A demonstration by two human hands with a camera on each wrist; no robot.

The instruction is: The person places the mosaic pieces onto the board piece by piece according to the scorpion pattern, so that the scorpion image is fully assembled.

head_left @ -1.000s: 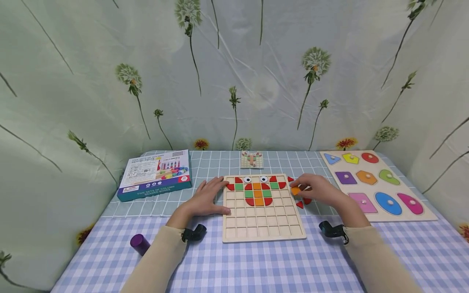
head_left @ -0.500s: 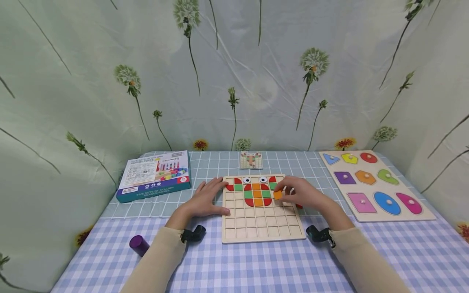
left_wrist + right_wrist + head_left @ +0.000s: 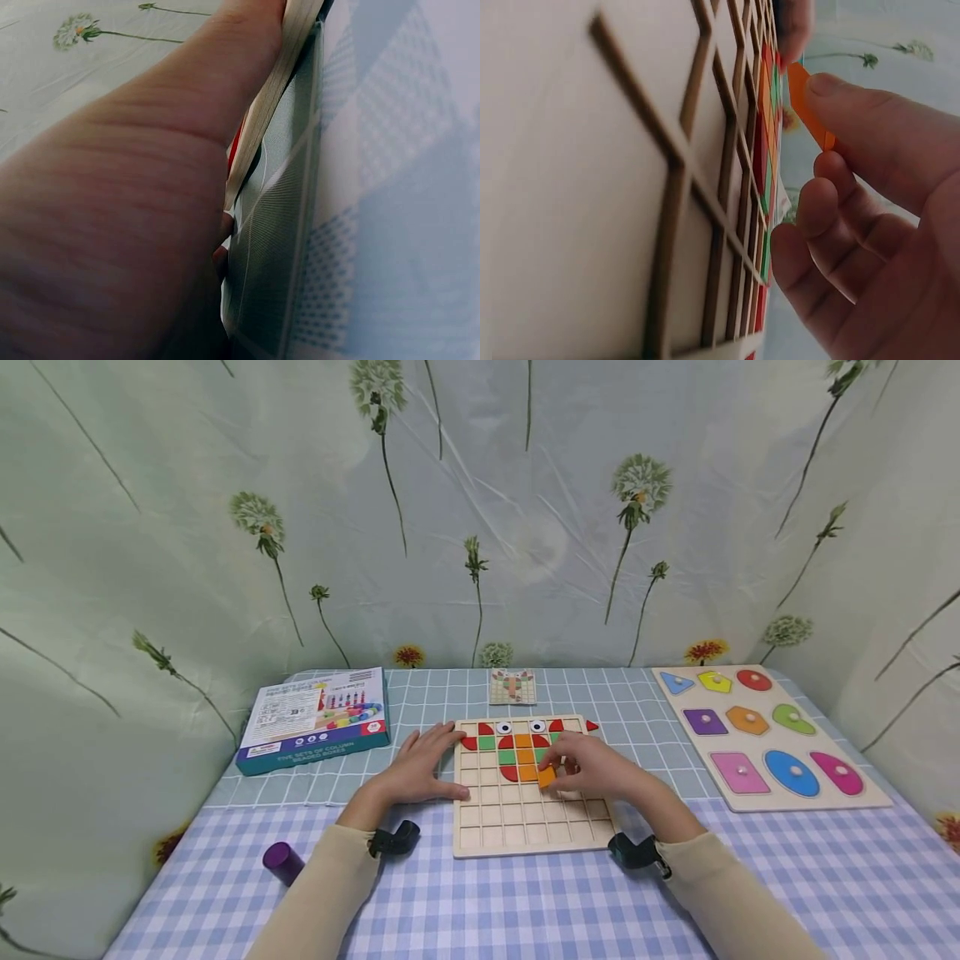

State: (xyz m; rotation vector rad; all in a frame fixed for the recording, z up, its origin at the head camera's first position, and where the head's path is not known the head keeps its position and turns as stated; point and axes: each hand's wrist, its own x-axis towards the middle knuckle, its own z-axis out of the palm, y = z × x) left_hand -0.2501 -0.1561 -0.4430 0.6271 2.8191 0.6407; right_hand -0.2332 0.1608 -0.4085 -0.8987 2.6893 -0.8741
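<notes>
A wooden grid board [image 3: 510,835] lies mid-table, its upper cells filled with red, green and orange tiles and two eye tiles. My left hand [image 3: 422,768] rests at the board's left edge, fingers and thumb spread along it; in the left wrist view the hand [image 3: 135,172] hides most of the board. With thumb and fingers, my right hand [image 3: 592,767] pinches an orange square tile [image 3: 547,777] over the board, just below and right of the orange column. The right wrist view shows that orange tile [image 3: 808,105] between thumb and fingertips, above the grid surface.
A small pattern card [image 3: 513,687] lies behind the board. One loose red piece [image 3: 592,726] sits off its upper right corner. A boxed bead set [image 3: 315,720] lies at the left, a shape puzzle [image 3: 768,739] at the right, a purple cylinder [image 3: 282,862] near the left sleeve.
My right hand has brought the orange square tile from beside the board's right edge leftward over the grid, towards the orange column. The left hand has stayed at the board's left edge.
</notes>
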